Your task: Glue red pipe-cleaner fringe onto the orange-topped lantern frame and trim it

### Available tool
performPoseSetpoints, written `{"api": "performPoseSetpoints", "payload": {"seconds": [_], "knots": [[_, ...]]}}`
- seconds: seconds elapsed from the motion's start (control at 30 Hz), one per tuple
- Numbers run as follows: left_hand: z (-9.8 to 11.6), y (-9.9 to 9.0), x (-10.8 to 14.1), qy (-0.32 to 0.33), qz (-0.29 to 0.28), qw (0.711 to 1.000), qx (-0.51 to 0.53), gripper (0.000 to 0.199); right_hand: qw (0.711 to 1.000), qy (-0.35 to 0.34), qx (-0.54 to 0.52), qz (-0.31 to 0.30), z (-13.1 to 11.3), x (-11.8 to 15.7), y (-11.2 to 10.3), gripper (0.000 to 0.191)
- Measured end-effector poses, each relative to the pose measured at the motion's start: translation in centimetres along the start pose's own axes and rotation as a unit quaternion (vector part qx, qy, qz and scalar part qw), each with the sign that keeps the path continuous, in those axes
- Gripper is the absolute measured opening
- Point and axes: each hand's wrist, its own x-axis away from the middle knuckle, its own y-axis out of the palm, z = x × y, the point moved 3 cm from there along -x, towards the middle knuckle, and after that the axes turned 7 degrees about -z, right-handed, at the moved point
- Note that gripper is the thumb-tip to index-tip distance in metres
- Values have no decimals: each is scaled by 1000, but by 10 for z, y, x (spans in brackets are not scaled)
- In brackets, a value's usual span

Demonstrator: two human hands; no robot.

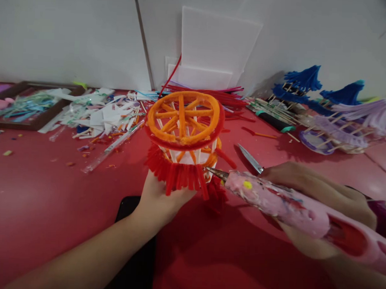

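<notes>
My left hand (163, 198) is closed around the lower part of a small pavilion model (181, 120). Its top is an orange spoked ring edged in red, on pale sticks, with a fringe of red pipe-cleaner pieces (185, 176) lower down. The model hides most of the left fingers. My right hand (318, 205) is wrapped around a pink hot glue gun (273, 203), smeared with dried glue. The gun's nozzle (217, 174) points left and meets the right end of the red fringe; whether it touches is unclear. Scissors (250, 159) lie just beyond the right hand.
Paper and stick scraps (107, 115) heap at the left by a brown frame (42, 127). Red pipe cleaners (220, 96) and white boards (216, 43) are at the back. Blue-roofed (303, 79) and lilac models (340, 129) stand at right. A black phone (133, 261) lies under my left arm.
</notes>
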Motion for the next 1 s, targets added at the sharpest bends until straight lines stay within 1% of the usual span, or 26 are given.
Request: {"api": "performPoseSetpoints", "payload": {"seconds": [0.1,0.23,0.33,0.43,0.57,0.67,0.83,1.0], "knots": [[0,-1,0,12,-17,1000,7,19,1000,0,12,-2,-4,-2,-1,14],[-2,-2,1,18,-24,1000,5,19,999,40,-2,2,-4,-3,-1,11],[-3,-3,1,-5,-23,1000,-1,19,1000,13,1,-7,-3,-2,-1,7],[-3,-3,1,-17,-13,1000,-2,20,1000,-5,5,-5,1,-1,-3,8],[-4,-2,2,-14,-20,1000,7,29,1000,4,13,-7,4,1,-2,9],[-4,-1,1,-18,-18,1000,-1,35,1000,29,2,10,4,2,-1,7],[2,0,0,-14,-24,1000,-2,30,998,37,-27,31,2,2,-1,6],[5,0,-1,-1,-24,1000,-5,23,997,36,-31,53,1,-2,-2,7]]}}
